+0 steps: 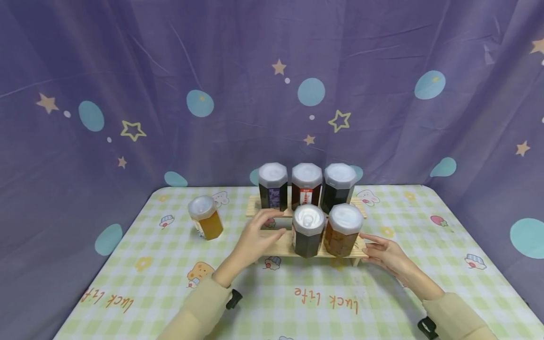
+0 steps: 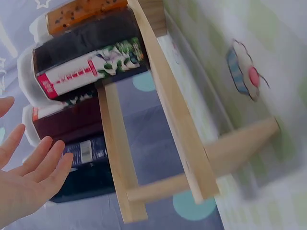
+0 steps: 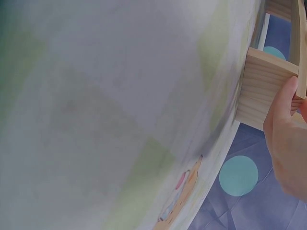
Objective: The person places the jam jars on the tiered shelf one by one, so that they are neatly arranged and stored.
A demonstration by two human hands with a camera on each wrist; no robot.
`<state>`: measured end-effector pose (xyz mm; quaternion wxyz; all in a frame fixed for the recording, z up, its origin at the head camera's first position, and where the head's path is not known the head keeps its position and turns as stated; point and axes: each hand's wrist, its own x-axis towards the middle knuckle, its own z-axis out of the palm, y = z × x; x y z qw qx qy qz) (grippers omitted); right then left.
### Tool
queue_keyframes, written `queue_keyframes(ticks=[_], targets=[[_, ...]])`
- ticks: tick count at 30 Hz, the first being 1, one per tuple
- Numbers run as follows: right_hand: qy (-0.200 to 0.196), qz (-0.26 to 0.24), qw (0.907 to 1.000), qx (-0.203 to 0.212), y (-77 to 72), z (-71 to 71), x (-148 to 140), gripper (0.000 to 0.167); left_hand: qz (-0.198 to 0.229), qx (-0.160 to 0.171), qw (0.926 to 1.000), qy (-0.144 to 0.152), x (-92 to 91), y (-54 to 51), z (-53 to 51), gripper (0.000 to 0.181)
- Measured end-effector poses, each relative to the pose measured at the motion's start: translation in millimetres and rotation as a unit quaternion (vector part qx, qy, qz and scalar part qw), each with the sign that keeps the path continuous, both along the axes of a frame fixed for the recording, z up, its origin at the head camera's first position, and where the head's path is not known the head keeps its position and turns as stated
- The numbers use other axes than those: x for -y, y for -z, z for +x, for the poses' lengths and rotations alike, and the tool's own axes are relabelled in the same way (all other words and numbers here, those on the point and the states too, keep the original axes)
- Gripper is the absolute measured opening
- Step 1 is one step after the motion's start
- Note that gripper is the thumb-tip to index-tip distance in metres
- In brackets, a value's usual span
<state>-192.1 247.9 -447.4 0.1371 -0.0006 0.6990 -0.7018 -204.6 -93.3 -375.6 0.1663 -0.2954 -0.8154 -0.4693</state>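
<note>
A two-tier wooden rack (image 1: pixel 278 242) stands on the table. On its lower shelf are a dark jar (image 1: pixel 308 240) with a white lid and a brown-orange jar (image 1: pixel 341 238). Three dark jars line the upper shelf: one with a purple label (image 1: pixel 273 191), one with a red-and-white label (image 1: pixel 306 193) and one at the right (image 1: pixel 337 193). My left hand (image 1: pixel 257 236), fingers spread and holding nothing, hovers over the lower shelf's vacant left part, apart from the jars. At the rack's right end, my right hand (image 1: pixel 386 257) grips the wood, its thumb (image 3: pixel 286 96) against the end piece.
A jar with amber contents (image 1: pixel 206 219) and a white lid stands alone on the checked tablecloth (image 1: pixel 161 264), left of the rack. Behind the table hangs a purple curtain (image 1: pixel 238 132) with stars and blue dots.
</note>
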Motion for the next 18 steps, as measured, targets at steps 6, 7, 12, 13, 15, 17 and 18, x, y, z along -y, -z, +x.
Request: queue_keyframes(ticks=[6, 7, 12, 13, 15, 17, 18], targets=[[-0.004, -0.003, 1.0, -0.003, 0.2, 0.6, -1, 0.058, -0.017, 0.001, 0.9996, -0.021, 16.5, 0.6, -2.0, 0.033], [-0.005, -0.004, 1.0, -0.003, 0.3, 0.6, -1, 0.058, -0.021, -0.002, 0.9994, -0.026, 19.2, 0.8, -2.4, 0.033], [-0.008, -0.013, 0.9999, -0.002, 0.0, 0.3, -1, 0.058, -0.045, -0.025, 0.9974, -0.051, 31.6, 1.3, -5.1, 0.028], [-0.009, -0.012, 0.9999, -0.001, 0.0, 0.3, -1, 0.058, -0.049, -0.027, 0.997, -0.054, 34.0, 1.2, -5.5, 0.026], [-0.008, -0.011, 0.9999, 0.0, -0.2, 0.2, -1, 0.059, -0.056, -0.026, 0.9964, -0.059, 38.6, 1.4, -6.4, 0.025], [-0.006, -0.006, 1.0, 0.002, -0.6, 0.0, -1, 0.059, -0.063, -0.024, 0.9955, -0.067, 43.3, 1.4, -6.3, 0.027], [-0.005, -0.004, 1.0, 0.004, -0.8, 0.0, -1, 0.059, -0.066, -0.022, 0.995, -0.072, 45.7, 1.6, -6.2, 0.028]])
